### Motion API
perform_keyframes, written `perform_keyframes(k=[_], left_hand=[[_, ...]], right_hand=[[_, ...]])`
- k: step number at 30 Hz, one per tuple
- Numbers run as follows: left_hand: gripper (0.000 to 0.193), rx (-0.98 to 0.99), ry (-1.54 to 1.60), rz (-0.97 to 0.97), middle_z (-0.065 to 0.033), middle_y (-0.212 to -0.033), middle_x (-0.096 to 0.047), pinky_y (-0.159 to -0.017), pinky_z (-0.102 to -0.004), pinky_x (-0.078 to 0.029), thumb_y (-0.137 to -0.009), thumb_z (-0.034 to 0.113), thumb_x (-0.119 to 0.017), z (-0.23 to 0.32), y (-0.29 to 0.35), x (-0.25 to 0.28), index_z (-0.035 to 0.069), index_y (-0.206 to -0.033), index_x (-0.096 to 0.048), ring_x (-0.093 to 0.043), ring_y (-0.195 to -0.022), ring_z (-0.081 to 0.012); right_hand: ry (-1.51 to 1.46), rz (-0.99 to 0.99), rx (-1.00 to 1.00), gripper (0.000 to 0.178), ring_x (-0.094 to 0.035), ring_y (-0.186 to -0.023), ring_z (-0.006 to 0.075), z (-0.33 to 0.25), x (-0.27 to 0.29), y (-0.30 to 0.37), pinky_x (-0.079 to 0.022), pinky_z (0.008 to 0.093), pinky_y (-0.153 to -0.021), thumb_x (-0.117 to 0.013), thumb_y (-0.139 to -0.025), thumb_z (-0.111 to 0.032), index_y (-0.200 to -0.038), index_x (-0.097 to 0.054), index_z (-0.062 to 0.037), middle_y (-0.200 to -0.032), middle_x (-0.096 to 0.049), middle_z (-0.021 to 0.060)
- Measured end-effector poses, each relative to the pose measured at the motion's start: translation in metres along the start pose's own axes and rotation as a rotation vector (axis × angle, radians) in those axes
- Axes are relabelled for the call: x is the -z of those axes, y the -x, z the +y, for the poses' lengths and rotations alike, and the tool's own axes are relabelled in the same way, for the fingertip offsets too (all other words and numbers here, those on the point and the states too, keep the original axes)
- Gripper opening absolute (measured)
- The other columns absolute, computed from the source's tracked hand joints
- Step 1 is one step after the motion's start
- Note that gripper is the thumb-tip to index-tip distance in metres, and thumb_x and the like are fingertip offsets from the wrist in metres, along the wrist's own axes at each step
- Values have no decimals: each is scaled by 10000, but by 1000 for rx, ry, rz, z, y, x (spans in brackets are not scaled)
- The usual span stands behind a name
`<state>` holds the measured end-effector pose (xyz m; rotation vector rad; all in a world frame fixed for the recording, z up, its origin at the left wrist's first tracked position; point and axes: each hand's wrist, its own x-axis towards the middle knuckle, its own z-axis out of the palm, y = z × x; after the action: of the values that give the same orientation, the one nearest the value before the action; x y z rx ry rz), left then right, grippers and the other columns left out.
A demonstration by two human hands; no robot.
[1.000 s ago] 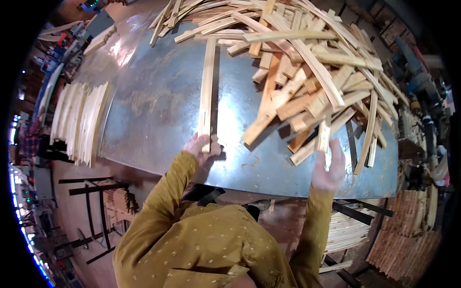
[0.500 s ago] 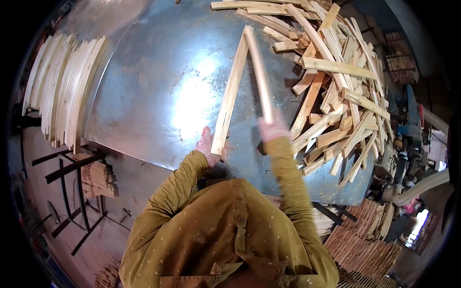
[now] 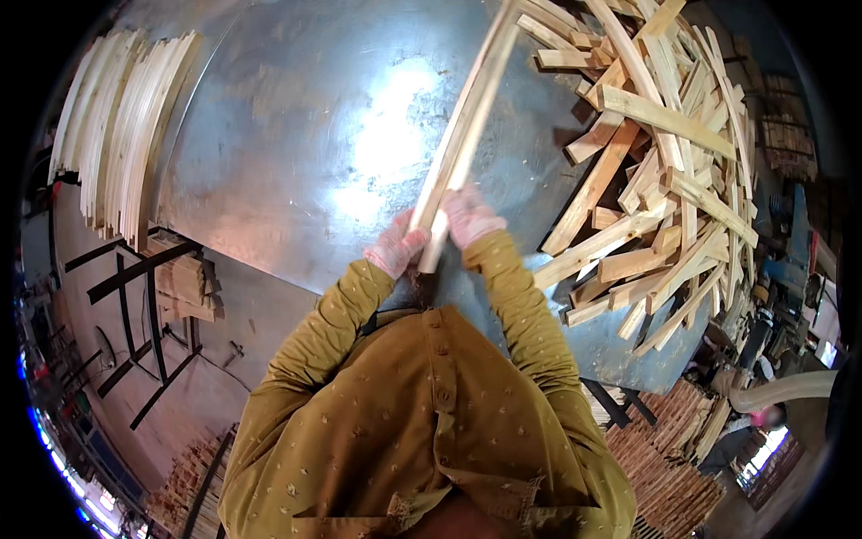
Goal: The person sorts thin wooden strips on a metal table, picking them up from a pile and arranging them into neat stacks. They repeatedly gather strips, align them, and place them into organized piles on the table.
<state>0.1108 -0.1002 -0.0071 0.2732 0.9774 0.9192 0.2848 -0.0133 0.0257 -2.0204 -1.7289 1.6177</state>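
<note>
Two long, pale wooden strips lie side by side above the metal table, their near ends close to my body. My left hand, in a light glove, is closed round the near end of the left wooden strip. Against the outer side of the right wooden strip is my right hand, also gloved, its fingers wrapped on that strip near its lower part. The strips' far ends reach the top edge of the view. Some of my fingers are hidden behind the wood.
A loose, tangled heap of wooden strips covers the table's right side. At the far left, a neat row of pale strips stands beside the table edge. Black metal frames and stacked wood are on the floor around.
My right hand has moved left, bringing its strip from an angle to lie alongside the other one. My left hand has risen slightly, still on its strip. The view has shifted a little.
</note>
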Motion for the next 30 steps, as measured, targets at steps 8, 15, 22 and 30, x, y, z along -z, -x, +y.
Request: perform_keyframes(k=[8,15,22,30], left_hand=[[519,86,54,48,-108,-822,-612,-518,-359,-522,-899,432,-662,0,14,-5,17,-1181,-527,-613,-637,-222],[511,-79,-40,65,-111,-873,-626,-618,-335,-513,-946,426,-580,19,36,12,-10,-1211,-545,-619,-681,-209],[329,-214,-416,409,-55,-824,-591,-561,-277,-467,-941,268,-605,30,52,70,2,-1129,-558,-544,-617,-139],[306,-284,-1285,481,-124,-1117,-656,-694,-371,-557,-951,298,-559,258,-48,39,125,-1198,-612,-662,-793,-233]], right_hand=[[-925,629,84,489,-534,-979,259,-11,124,-68,-504,351,-810,-623,-930,-434,-1186,-519,-31,-1099,-514,161],[-1820,712,470,363,-622,-892,285,-37,265,-132,-577,392,-683,-608,-961,-341,-1144,-566,-30,-915,-578,131],[-1108,684,237,192,-598,-812,189,-29,110,-39,-517,330,-695,-513,-944,-175,-1020,-606,-25,-962,-608,82],[-781,159,196,248,-540,-683,88,53,-36,67,-459,267,-602,-645,-861,-186,-1016,-671,6,-766,-624,3]])
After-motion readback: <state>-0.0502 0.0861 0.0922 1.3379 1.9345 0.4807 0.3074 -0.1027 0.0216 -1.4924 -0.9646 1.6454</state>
